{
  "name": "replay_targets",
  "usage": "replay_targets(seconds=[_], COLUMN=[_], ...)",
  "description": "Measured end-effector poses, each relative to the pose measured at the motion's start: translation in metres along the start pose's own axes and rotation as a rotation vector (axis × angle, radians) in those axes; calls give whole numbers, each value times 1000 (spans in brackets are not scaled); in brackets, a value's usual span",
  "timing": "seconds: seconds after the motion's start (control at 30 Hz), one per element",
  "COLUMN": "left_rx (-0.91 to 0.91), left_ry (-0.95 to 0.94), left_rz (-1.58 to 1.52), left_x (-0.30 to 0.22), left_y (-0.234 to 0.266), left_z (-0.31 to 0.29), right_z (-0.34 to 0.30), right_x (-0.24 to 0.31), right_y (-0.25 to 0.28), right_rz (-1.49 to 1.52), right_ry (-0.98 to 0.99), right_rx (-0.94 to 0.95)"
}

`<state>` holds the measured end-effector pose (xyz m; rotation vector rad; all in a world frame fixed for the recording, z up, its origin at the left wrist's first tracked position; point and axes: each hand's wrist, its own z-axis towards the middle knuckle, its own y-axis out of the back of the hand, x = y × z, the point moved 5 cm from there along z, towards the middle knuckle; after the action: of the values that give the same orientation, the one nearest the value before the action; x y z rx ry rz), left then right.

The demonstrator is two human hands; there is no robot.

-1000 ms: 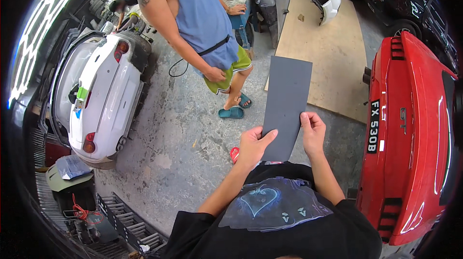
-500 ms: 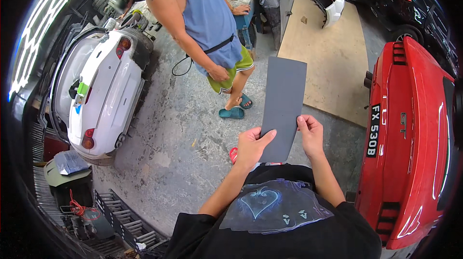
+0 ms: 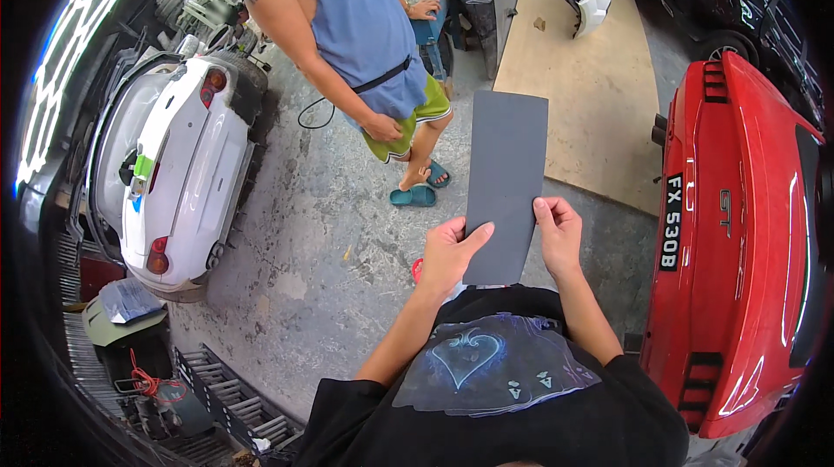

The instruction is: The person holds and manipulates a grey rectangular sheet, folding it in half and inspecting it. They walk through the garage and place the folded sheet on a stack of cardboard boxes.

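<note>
A dark grey rectangular sheet that looks like sandpaper [image 3: 509, 158] is held upright in front of my body. My left hand [image 3: 451, 254] grips its lower left edge, thumb across the face and fingers behind. My right hand [image 3: 559, 231] pinches the right edge a little higher, between thumb and fingers. The sheet is nearly flat, and its far end sticks out past both hands. My fingertips behind it are hidden.
Ahead on the left stands a person in a blue sleeveless top [image 3: 360, 24], one hand on a cluttered workbench [image 3: 426, 28]. A white car [image 3: 187, 172] is at left, a red car [image 3: 725, 250] close at right. A ladder [image 3: 234, 397] lies lower left; a wooden board [image 3: 591, 102] covers floor ahead.
Both hands keep their grip on the sheet, which stands slightly straighter. The view has shifted a little; the other person stays in nearly the same pose.
</note>
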<state>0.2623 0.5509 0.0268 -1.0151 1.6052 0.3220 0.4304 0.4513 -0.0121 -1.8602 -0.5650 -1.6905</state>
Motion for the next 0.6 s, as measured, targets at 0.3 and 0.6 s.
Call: replay_targets(seconds=[0.3, 0.6], left_rx=[64, 38], left_ry=[-34, -53], left_rz=[-37, 20], left_x=[2, 5], left_y=[-2, 7], left_z=[0, 3], right_z=[-4, 0], right_x=[6, 2], right_y=[-2, 0], right_rz=[17, -134], right_ry=[69, 27], right_rx=[-31, 70])
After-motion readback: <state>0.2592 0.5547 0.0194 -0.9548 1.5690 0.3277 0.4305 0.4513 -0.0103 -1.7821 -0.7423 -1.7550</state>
